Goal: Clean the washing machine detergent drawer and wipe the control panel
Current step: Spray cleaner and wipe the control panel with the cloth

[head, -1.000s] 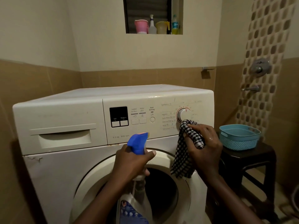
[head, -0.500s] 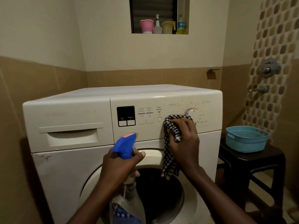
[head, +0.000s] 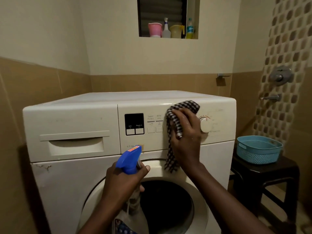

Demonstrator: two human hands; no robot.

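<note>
The washing machine (head: 70, 183) is filling most of the view, its lower part running off the bottom edge, and its dark door opening (head: 168, 208) is showing nothing of the drum inside. On its front, the control panel (head: 219, 141) is partly covered: the printed labels left of the dial (head: 205, 124) are lying under cloth and hand, and those right of it are too faint to read. The detergent drawer (head: 74, 142) is sitting shut at the upper left, so its contents are hidden. The blue basket (head: 258, 149) is resting on a dark stool (head: 265, 174); nothing is showing inside it. The right hand (head: 187, 139) is pressing a checked cloth (head: 175, 125) flat against the panel. The left hand (head: 125, 184) is gripping a spray bottle (head: 129, 159), whose body is cut off below.
</note>
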